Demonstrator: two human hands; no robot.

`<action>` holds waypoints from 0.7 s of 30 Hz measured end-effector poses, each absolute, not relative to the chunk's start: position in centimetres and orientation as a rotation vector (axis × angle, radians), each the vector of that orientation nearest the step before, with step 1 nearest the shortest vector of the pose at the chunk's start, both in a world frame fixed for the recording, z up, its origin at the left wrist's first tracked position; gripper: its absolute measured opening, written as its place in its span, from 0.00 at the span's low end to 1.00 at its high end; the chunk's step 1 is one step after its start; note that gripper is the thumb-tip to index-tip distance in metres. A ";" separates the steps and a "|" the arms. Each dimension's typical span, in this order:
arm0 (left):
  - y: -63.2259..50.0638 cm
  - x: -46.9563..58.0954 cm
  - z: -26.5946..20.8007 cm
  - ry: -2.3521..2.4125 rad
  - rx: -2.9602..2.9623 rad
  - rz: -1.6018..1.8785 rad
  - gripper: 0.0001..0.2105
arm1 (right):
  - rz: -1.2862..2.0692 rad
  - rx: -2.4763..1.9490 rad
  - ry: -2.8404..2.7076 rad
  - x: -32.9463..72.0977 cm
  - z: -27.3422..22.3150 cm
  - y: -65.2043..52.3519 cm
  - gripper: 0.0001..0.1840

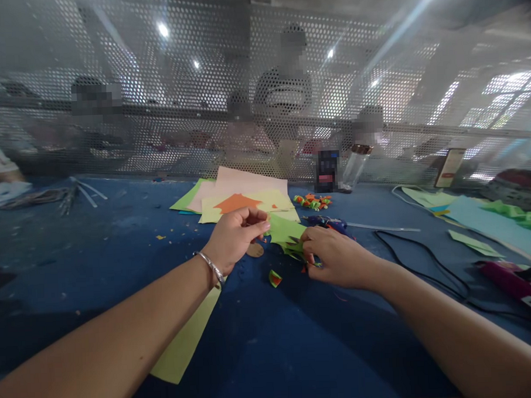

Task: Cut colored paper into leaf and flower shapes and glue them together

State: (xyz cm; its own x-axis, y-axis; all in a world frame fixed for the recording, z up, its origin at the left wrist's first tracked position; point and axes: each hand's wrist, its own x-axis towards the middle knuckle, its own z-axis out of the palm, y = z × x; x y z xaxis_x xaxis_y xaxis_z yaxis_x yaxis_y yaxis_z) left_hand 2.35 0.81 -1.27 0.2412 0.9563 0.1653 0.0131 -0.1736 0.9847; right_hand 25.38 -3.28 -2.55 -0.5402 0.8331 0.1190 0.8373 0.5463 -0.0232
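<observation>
In the middle of the blue table my left hand [238, 238], with a silver bangle at its wrist, has thumb and forefinger pinched at the left edge of a green paper [284, 226]. The paper's near right part is cut into pointed strips. My right hand [332, 255] is closed at those strips, its fingers curled and their tips partly hidden. Below the paper lies a small green and orange folded paper piece [275, 278]. A round tan disc [255, 250] is beside my left fingers. Just behind my right hand lies a dark blue glue gun [326, 221], partly covered.
Stacked coloured sheets [251, 179] lie behind my hands, beside a pile of small green and orange pieces [313, 201]. A bottle [357, 167] stands at the perforated screen [178, 120]. A black cable [420, 268] runs to a magenta power strip [515, 285]. People are behind the screen.
</observation>
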 end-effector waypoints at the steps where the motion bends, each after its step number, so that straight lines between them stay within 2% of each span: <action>1: 0.9 2.3 -1.3 0.967 1.467 1.133 0.06 | -0.059 -1.448 -2.652 25.4 -2.5 -3.3 0.03; 10: 1.0 2.4 -1.5 0.950 1.490 1.153 0.06 | -0.171 -1.510 -2.631 24.6 -2.3 -3.7 0.04; 21: 1.0 2.4 -1.4 0.964 1.487 1.138 0.06 | -0.141 -1.551 -2.624 24.4 -2.5 -3.7 0.04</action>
